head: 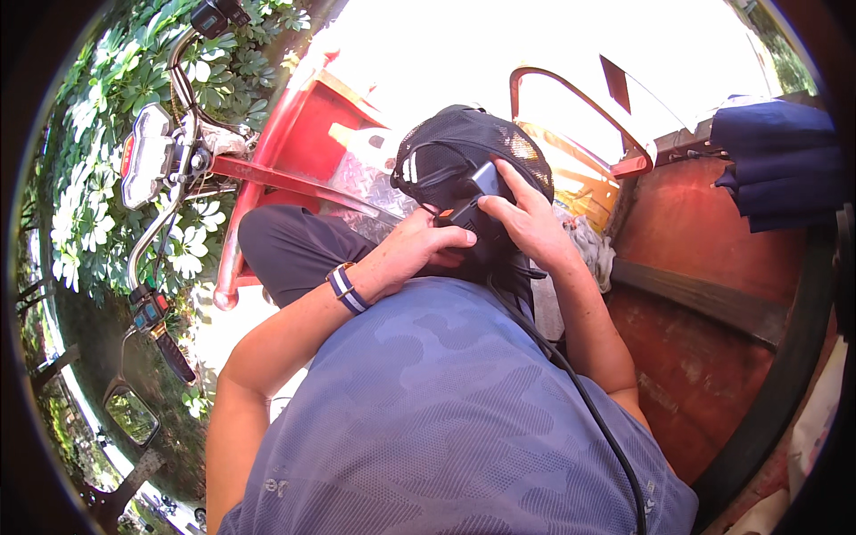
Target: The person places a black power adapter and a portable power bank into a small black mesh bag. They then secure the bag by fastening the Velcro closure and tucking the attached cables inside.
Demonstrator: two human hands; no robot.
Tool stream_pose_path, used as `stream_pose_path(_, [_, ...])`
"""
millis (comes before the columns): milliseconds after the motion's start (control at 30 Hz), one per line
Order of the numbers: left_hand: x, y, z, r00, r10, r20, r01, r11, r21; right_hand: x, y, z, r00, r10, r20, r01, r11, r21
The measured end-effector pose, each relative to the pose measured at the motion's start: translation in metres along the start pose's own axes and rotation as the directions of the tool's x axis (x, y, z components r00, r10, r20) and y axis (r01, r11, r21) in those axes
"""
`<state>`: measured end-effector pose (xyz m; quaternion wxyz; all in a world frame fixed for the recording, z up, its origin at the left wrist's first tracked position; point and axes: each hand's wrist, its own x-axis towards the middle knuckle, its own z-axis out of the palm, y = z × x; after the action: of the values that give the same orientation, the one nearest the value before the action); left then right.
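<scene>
My left hand (421, 237) grips a black electronic device (461, 218) with an orange mark, its thumb lying along the near side. My right hand (531, 217) has its fingers on a dark, glossy box-shaped part (487, 179) just beyond that device. Whether the two parts are joined cannot be made out. A black cable (592, 418) runs from below the hands across the grey-blue patterned shirt (441, 401). Right behind both hands, over the lap, sits a black mesh bag or cap (448, 134) with white stripes. The hands' undersides are hidden.
To the left stand a vehicle's handlebars (144, 244) with switches and a mirror (132, 416), beside leafy plants (114, 174). A red metal frame (251, 221) crosses near my knee. On the right are a worn red panel (709, 221), a curved rail (575, 83) and dark blue cloth (779, 160).
</scene>
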<state>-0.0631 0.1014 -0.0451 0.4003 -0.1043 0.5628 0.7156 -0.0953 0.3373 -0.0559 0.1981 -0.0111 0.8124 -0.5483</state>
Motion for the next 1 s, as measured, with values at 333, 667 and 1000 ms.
stream_pose_path(333, [-0.03, 0.009, -0.013, 0.997, 0.072, -0.038, -0.07, 0.997, 0.04, 0.003, 0.014, -0.02, 0.984, -0.146, 0.104, 0.156, 0.982, -0.102])
stream_pose_path(667, [-0.019, 0.019, -0.015, 0.919, 0.393, -0.034, -0.331, 0.816, 0.473, 0.006, 0.004, -0.025, 0.963, -0.211, 0.17, 0.24, 0.954, -0.177])
stream_pose_path(1000, [-0.024, 0.016, -0.015, 0.924, 0.382, -0.026, -0.33, 0.828, 0.454, 0.003, -0.007, -0.025, 0.904, -0.426, 0.025, 0.391, 0.802, -0.452])
